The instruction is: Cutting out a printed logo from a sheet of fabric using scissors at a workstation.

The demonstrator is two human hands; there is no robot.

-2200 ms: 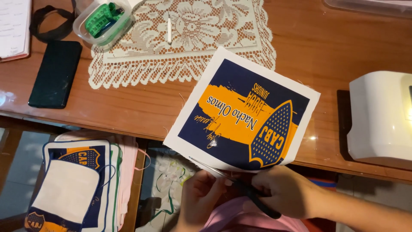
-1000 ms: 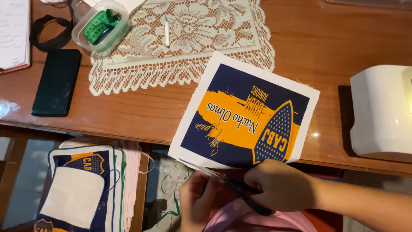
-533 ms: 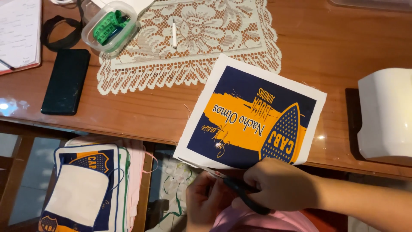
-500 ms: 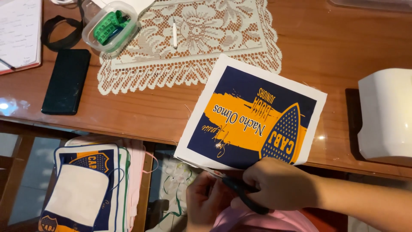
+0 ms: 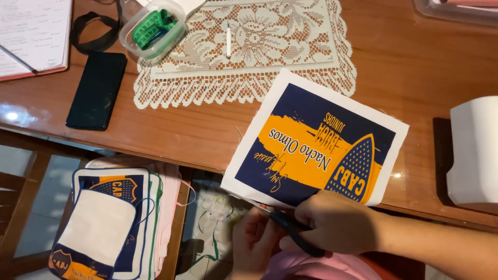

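On a polished wooden table [image 5: 425,67], spread flat: a cream lace mat [image 5: 290,57] and, overlapping the near edge, a blue-and-orange printed fabric square [image 5: 316,145] with a white border. Off to the right, a white appliance [image 5: 474,150]. Below left, on a chair, a stack of printed fabric pieces [image 5: 111,218]. Near the far left edge, a black phone [image 5: 97,89] and a clear box holding green tape [image 5: 153,27]. At the square's near edge, right hand [image 5: 340,223] closed around dark-handled scissors [image 5: 290,231]; left hand [image 5: 254,246] just beside, fingers curled under the fabric's edge, grip unclear.
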